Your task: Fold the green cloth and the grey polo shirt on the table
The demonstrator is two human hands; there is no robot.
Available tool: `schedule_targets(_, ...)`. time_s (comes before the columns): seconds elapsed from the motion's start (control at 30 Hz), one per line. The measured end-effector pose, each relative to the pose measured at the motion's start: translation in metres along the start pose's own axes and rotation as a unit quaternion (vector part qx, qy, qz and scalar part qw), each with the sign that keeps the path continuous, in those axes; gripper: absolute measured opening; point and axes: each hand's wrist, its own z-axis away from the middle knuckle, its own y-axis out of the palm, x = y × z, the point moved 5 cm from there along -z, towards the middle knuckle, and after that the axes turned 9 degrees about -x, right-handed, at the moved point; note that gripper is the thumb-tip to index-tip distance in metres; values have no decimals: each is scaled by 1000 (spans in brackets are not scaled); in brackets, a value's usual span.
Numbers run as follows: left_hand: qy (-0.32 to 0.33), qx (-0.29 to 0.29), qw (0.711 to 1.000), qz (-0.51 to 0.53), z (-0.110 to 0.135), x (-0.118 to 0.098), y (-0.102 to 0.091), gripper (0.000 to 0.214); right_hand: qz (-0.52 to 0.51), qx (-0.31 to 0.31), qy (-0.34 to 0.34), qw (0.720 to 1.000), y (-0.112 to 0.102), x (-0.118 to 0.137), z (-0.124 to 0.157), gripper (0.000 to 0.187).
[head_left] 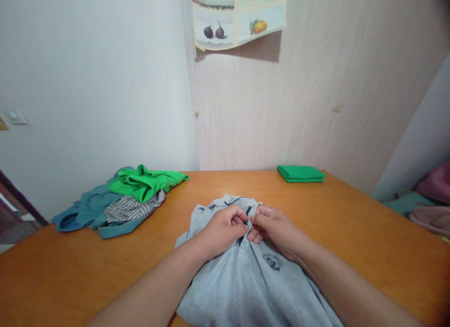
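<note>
A light grey shirt (pixel 232 280) with dark prints lies bunched on the table in front of me, running off the lower edge of the view. My left hand (pixel 227 228) pinches the fabric near the upper middle, fingers curled. Close beside it, my right hand (pixel 270 224) is also closed on the shirt, thumb and forefinger together at an edge of the cloth. Folds gather between the two hands, and a round dark logo shows below the right one. The fingertips partly hide what they grip.
On the wooden table (pixel 63 271), a loose pile of clothes lies at the back left: a bright green garment (pixel 140 182) over striped cloth (pixel 128 209) and blue-green cloth (pixel 94 203). A folded green garment (pixel 301 174) rests at the back right. Walls stand behind; more fabric (pixel 434 219) lies beyond the right edge.
</note>
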Motion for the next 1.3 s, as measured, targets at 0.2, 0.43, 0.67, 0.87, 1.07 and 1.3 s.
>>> schedule_targets(0.2, 9, -10, 999, -42, 0, -3, -3, 11, 6, -8, -11, 1000, -1, 3, 0, 14)
schedule_targets(0.43, -34, -55, 996, -57, -8, 8, -17, 5, -28, -106, -34, 993, -25, 14, -5, 14)
schedule_targets(0.67, -65, -40, 993, -91, -9, 16, -27, 6, -6, -194, -91, 977, -48, 23, -7, 20)
schedule_targets(0.87, 19, -83, 991, -105, -17, 18, -38, 13, 108, -304, -199, 926, -64, 32, -7, 33)
schedule_targets(1.07, 99, -135, 957, -237, -25, 28, -53, 26, 298, -256, -298, 870, -60, 35, -11, 33)
schedule_targets(1.3, 57, -133, 941, -306, -27, 42, -62, 29, 365, -81, -231, 898, -43, 13, -18, 27)
